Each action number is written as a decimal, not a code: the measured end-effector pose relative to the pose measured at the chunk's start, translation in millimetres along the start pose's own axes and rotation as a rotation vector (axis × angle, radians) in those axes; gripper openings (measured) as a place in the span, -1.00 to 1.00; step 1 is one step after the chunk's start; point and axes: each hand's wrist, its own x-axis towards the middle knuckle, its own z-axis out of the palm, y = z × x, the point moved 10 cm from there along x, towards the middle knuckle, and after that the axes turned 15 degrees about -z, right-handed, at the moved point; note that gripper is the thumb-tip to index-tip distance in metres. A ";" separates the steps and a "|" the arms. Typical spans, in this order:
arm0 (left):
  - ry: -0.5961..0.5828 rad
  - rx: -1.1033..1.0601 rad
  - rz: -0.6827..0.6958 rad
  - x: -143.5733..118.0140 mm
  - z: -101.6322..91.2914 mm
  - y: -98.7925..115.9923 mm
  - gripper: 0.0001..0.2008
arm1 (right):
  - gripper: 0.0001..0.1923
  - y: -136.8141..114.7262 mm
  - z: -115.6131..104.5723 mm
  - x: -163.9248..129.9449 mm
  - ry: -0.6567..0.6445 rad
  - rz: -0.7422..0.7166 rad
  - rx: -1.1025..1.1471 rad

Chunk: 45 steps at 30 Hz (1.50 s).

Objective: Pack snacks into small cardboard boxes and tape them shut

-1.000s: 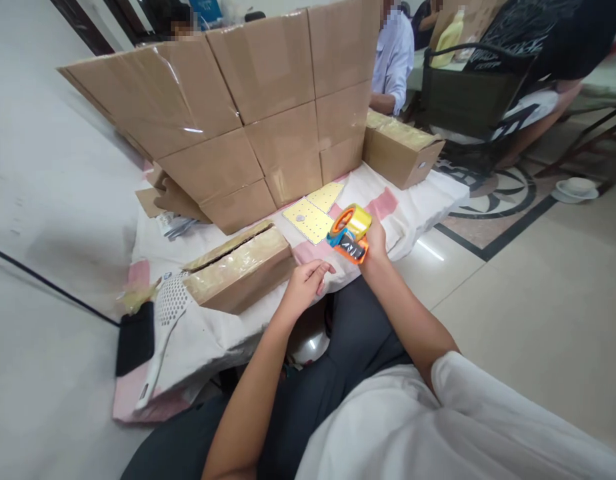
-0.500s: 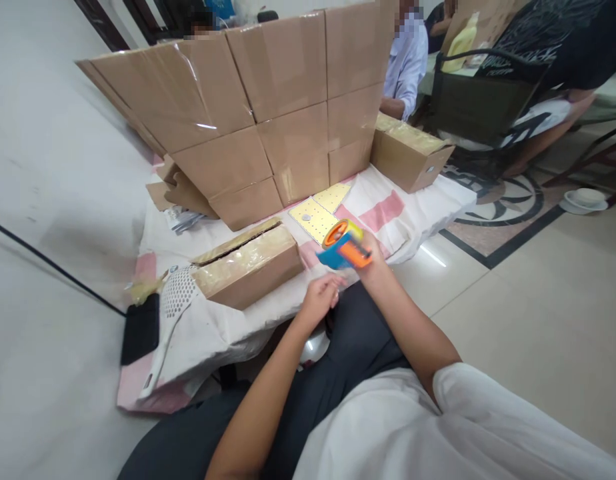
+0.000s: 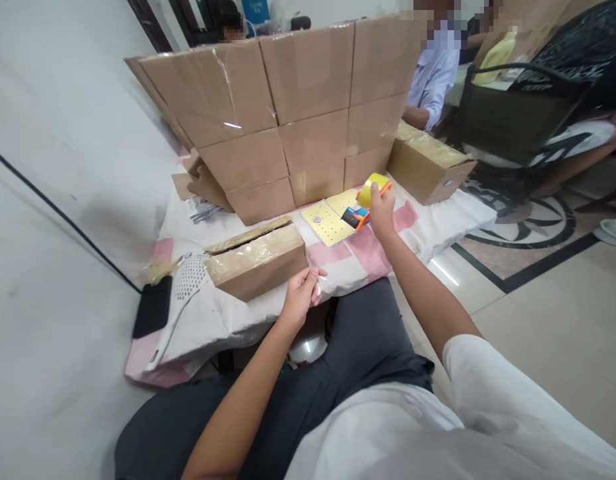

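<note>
My right hand [image 3: 382, 212] is wrapped around the orange handle of a tape dispenser [image 3: 359, 220], which carries a roll of yellowish tape [image 3: 372, 189] and has a blue part at its lower end. The dispenser is held above a yellow dotted sheet [image 3: 329, 225] lying on the table. My left hand [image 3: 301, 295] is pinched closed near the table's front edge. A small clear glinting strip, seemingly a piece of tape [image 3: 322, 284], shows at its fingertips. Just behind that hand lies a long closed carton [image 3: 261, 267] with tape over its top.
A tall wall of stacked cartons [image 3: 313, 120] stands behind. Another carton [image 3: 431, 167] sits at the right end of the cloth-covered table [image 3: 441, 220]. An electric swatter [image 3: 191, 277] and a black flat object [image 3: 153, 308] lie left. A person [image 3: 433, 80] sits beyond the cartons.
My right hand has lifted the tape dispenser up and away, turning it over the dotted sheet. My left hand has moved slightly left and pinches closed. The view has shifted a little.
</note>
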 end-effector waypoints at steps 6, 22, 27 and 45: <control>0.070 -0.037 0.146 -14.8 -13.8 53.6 -0.50 | -0.70 76.0 3.0 -21.0 -0.082 0.161 -0.117; 0.228 -0.053 0.407 -90.6 -53.9 115.6 -0.60 | -0.70 -182.4 110.7 -94.1 -0.621 -0.456 -0.132; 0.261 -0.025 0.453 -110.0 -62.8 121.0 -0.60 | -0.75 -242.9 175.3 -128.0 -0.813 -0.487 0.090; 0.847 0.092 0.404 -136.9 -208.1 99.2 -0.39 | -0.81 -213.9 208.0 -94.3 -0.678 -0.149 0.206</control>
